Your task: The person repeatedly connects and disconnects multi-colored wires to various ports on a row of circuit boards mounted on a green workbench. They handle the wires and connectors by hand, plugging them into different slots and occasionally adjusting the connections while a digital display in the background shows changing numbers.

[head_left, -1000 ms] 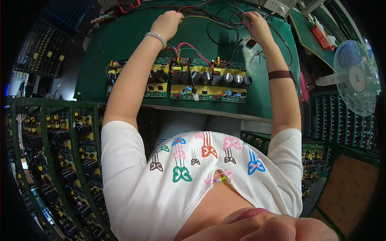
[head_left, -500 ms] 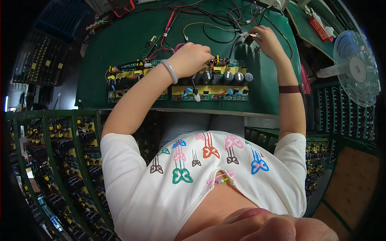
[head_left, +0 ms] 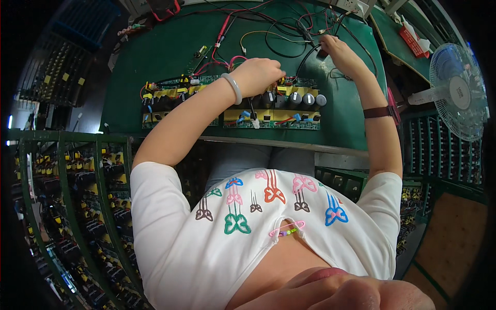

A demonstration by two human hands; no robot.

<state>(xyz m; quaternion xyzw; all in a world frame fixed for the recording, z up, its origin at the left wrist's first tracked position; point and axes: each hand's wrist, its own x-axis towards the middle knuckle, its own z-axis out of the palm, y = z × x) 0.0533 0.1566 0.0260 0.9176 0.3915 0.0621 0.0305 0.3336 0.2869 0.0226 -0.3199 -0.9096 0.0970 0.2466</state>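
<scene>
Circuit boards (head_left: 272,114) crowded with black capacitors (head_left: 295,98) and yellow parts lie side by side on the green tabletop (head_left: 338,135), near its front edge. Above the right-hand board's upper side is the left hand (head_left: 257,75), its fingers curled downward; I cannot tell whether they grip anything, as the fingertips are largely hidden. Farther back, the right hand (head_left: 339,53) has its fingers bent together beside a black cable (head_left: 302,62); its grip is also unclear. Red test leads (head_left: 223,31) and tangled wires lie behind the boards.
</scene>
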